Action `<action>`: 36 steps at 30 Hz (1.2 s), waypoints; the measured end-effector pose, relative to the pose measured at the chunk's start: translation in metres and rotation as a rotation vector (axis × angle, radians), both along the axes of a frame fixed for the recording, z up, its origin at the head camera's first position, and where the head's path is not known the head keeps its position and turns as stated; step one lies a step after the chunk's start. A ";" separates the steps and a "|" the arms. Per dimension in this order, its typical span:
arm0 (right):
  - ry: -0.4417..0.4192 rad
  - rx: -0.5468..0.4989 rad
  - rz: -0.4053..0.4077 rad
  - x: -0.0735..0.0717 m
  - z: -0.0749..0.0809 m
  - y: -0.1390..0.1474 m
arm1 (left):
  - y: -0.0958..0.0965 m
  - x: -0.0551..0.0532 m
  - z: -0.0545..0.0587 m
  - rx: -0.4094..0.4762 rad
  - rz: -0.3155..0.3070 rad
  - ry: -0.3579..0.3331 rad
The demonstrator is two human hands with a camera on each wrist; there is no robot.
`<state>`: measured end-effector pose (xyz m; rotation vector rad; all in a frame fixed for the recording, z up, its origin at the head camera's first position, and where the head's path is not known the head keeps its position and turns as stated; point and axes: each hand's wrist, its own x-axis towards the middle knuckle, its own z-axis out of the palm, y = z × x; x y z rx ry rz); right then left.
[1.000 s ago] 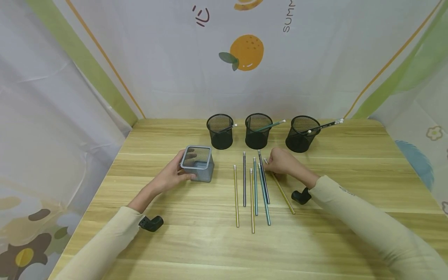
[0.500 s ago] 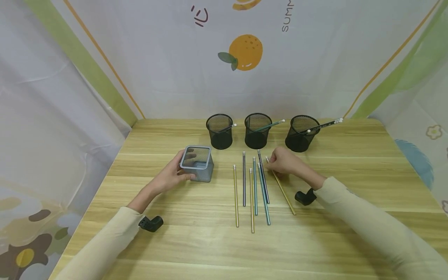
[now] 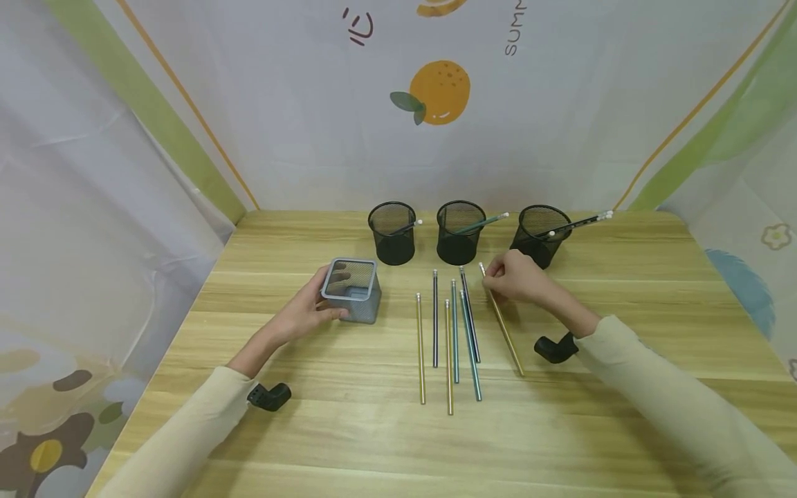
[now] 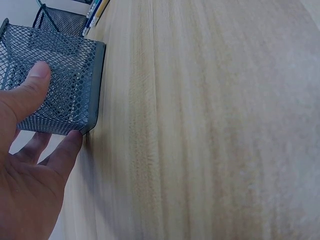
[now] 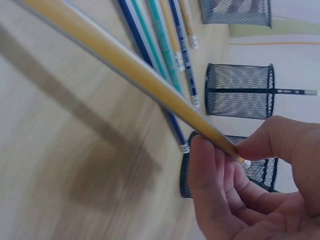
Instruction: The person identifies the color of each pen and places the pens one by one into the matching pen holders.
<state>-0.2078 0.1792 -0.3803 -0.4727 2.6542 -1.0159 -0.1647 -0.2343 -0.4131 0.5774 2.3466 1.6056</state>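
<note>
My left hand [image 3: 304, 315] grips a grey square mesh pencil holder [image 3: 366, 308], thumb at its near side and fingers around the left and back. In the left wrist view the holder [image 4: 70, 90] sits between thumb and fingers. My right hand [image 3: 518, 278] pinches a yellow pencil [image 3: 507, 335] just below its white eraser. The right wrist view shows that pencil [image 5: 145, 80] slanting above the table, its shadow beneath. To its left lie several loose pencils, among them a dark blue one [image 3: 435, 325], a teal one [image 3: 455, 339] and a yellow one [image 3: 420, 360].
Along the table's back stand three round black mesh cups: a left one [image 3: 395, 249] with a dark pencil, a middle one [image 3: 457, 249] with a green pencil, and a right one [image 3: 538, 250] with several dark pencils. Behind them hangs a white printed curtain [image 3: 311, 124].
My right hand has moved right and away from the loose pencils, and the yellow pencil has shifted with it, its eraser end rising. My left hand and the grey holder have stayed put.
</note>
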 end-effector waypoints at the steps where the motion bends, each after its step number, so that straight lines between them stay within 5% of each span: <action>1: -0.004 -0.025 -0.001 0.000 0.001 0.000 | 0.000 0.000 0.000 0.002 -0.001 -0.001; 14: -0.039 -0.340 0.051 0.007 0.019 -0.011 | 0.000 0.000 -0.001 0.004 -0.007 0.005; 36: 0.293 -0.666 0.052 0.010 0.046 -0.038 | 0.001 0.001 0.001 -0.002 -0.003 0.005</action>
